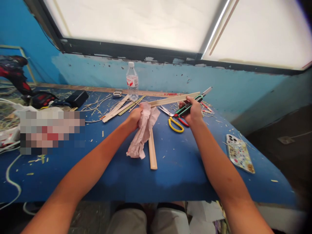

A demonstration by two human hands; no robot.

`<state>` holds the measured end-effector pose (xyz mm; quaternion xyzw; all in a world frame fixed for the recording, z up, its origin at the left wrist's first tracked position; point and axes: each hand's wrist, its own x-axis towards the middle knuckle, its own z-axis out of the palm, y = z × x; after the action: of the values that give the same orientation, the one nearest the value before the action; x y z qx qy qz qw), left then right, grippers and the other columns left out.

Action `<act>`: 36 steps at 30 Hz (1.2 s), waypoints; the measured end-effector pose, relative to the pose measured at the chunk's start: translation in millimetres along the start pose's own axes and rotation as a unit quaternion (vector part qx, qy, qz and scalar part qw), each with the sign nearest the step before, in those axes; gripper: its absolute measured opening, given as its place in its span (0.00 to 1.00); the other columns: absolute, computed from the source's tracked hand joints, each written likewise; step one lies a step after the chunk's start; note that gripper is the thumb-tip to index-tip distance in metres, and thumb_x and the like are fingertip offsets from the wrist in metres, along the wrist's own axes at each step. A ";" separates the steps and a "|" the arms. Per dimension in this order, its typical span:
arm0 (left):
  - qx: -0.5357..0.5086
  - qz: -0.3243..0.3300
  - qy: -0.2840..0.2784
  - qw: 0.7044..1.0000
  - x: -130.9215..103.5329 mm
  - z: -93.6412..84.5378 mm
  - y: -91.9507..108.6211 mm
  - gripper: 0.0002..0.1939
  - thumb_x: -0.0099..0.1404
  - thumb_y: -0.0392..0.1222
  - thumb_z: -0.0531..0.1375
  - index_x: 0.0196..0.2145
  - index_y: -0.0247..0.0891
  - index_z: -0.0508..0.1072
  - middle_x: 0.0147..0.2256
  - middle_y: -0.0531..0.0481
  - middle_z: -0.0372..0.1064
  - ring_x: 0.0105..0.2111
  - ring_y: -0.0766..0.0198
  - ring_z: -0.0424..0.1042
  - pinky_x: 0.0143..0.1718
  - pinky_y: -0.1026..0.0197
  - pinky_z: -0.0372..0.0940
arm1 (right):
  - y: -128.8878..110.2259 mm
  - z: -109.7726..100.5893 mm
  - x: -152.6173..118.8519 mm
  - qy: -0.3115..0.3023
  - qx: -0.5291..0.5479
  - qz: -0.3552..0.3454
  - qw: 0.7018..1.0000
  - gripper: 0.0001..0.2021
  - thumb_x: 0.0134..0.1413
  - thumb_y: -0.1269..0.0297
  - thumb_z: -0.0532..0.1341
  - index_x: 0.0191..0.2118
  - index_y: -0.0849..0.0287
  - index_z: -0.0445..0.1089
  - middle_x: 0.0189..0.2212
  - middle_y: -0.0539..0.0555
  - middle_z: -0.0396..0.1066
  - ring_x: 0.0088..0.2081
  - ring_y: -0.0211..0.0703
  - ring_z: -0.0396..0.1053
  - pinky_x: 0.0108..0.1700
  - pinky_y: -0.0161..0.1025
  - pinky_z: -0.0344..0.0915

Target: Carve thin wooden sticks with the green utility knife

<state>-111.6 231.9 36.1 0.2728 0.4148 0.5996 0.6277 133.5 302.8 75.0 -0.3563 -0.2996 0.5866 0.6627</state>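
Observation:
My left hand (pixel 136 117) is closed around a crumpled pale pink sheet of paper (pixel 143 130) and the left end of a long, pale bamboo strip (pixel 168 100). Toward its other end, the fingers of my right hand (pixel 193 109) grip the same strip, which slants slightly upward to the right. A green-handled tool with a metal tip (pixel 207 91) shows at my right hand; whether it is held or lies behind cannot be told. Yellow-handled scissors (pixel 175 125) lie just left of that hand. Below the paper, a second bamboo strip (pixel 152 152) rests on the blue table (pixel 117 182).
A water bottle (pixel 132 81) stands near the wall, beside several loose strips (pixel 117 109). At the left are a cordless drill (pixel 19 76), a black block (pixel 77 98) and white cables (pixel 9 177). A phone in a patterned case (pixel 240 153) lies near the right edge.

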 end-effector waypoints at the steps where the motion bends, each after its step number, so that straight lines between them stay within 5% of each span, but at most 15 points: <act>1: 0.008 0.012 0.021 1.000 1.3 -0.6 -0.1 0.17 0.72 0.53 0.60 0.34 0.36 0.75 0.23 0.47 0.74 0.20 0.62 0.71 0.24 0.60 0.68 | 0.6 0.9 -2.2 -0.015 -0.007 0.002 1.000 0.09 0.51 0.66 0.67 0.31 0.55 0.64 0.23 0.45 0.66 0.22 0.33 0.66 0.24 0.31 0.69; 6: 0.036 0.077 0.057 0.995 2.4 -4.7 2.4 0.14 0.68 0.51 0.66 0.35 0.36 0.76 0.28 0.48 0.77 0.25 0.65 0.74 0.28 0.64 0.69 | 2.7 -1.1 -9.6 -0.081 -0.086 0.018 0.993 0.13 0.46 0.62 0.72 0.31 0.56 0.65 0.28 0.46 0.70 0.18 0.29 0.58 0.15 0.32 0.56; 19: -0.069 0.174 0.094 0.978 5.9 -6.9 17.3 0.15 0.62 0.48 0.70 0.41 0.36 0.76 0.35 0.46 0.80 0.37 0.60 0.80 0.41 0.60 0.74 | 4.1 7.2 -28.1 -0.201 -0.123 0.066 0.970 0.22 0.43 0.52 0.76 0.33 0.53 0.64 0.28 0.44 0.72 0.18 0.30 0.57 0.18 0.33 0.57; 27: -0.057 0.163 0.064 0.983 -3.9 0.1 16.2 0.23 0.64 0.57 0.68 0.46 0.36 0.75 0.35 0.46 0.80 0.36 0.61 0.80 0.40 0.60 0.73 | 18.6 16.7 -35.8 -0.146 -0.093 -0.006 0.985 0.20 0.48 0.52 0.75 0.31 0.54 0.64 0.25 0.44 0.69 0.16 0.30 0.59 0.17 0.31 0.57; 32: -0.057 0.180 0.072 0.979 -4.9 3.4 15.7 0.18 0.68 0.54 0.65 0.44 0.35 0.74 0.37 0.45 0.80 0.40 0.60 0.79 0.42 0.59 0.72 | 19.4 17.8 -36.6 -0.120 -0.083 -0.032 0.989 0.18 0.49 0.55 0.74 0.29 0.55 0.64 0.24 0.44 0.68 0.17 0.29 0.58 0.17 0.31 0.57; 36: -0.016 0.195 0.100 0.975 -2.8 -0.6 15.4 0.23 0.68 0.63 0.62 0.40 0.38 0.75 0.35 0.46 0.78 0.37 0.60 0.78 0.37 0.60 0.71 | 17.9 18.3 -35.4 -0.076 -0.075 -0.072 0.992 0.15 0.50 0.58 0.71 0.28 0.56 0.64 0.24 0.45 0.69 0.16 0.29 0.58 0.16 0.31 0.57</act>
<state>-120.0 231.2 49.3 0.2766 0.4047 0.7415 0.4582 103.8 271.0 71.4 -0.3370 -0.4174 0.5389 0.6494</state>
